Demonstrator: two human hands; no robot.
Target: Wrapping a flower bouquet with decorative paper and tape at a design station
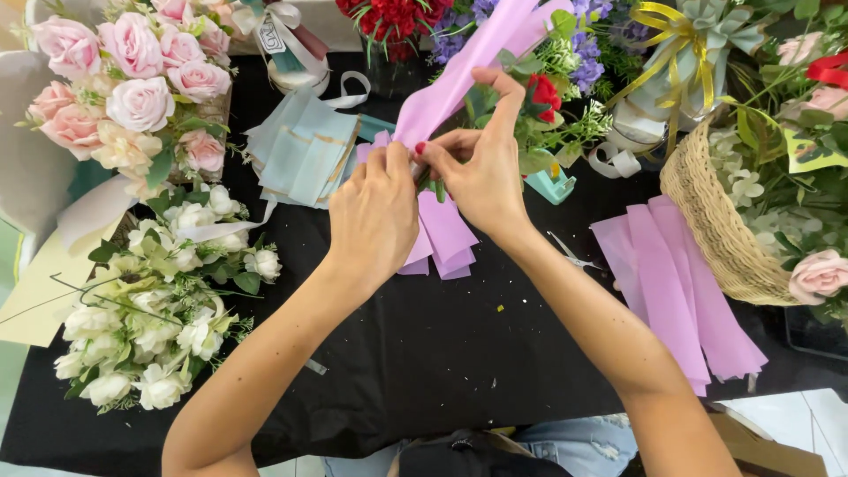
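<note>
A florist's worktable: bouquets [132, 79], wrapping paper [680, 291], ribbon [676, 31], wicker basket [715, 221].

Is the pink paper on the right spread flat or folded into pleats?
Folded: the pink paper lies in long overlapping pleats on the black table.

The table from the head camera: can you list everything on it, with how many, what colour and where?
pink paper: one sheet, pink, centre, pinched by both hands around a red flower
red flower: one, red with green leaves, behind the right hand
pink paper stack: one pile, pink, right side
blue paper: one pile, pale blue, upper middle
pink roses: one bunch, pink and cream, top left
white flowers: one bunch, white with green leaves, left
basket: one, tan wicker, right edge, holding flowers
scissors: one pair, right of centre
tablecloth: one, black
left hand: grip on the pink paper
right hand: grip on the pink paper
</note>
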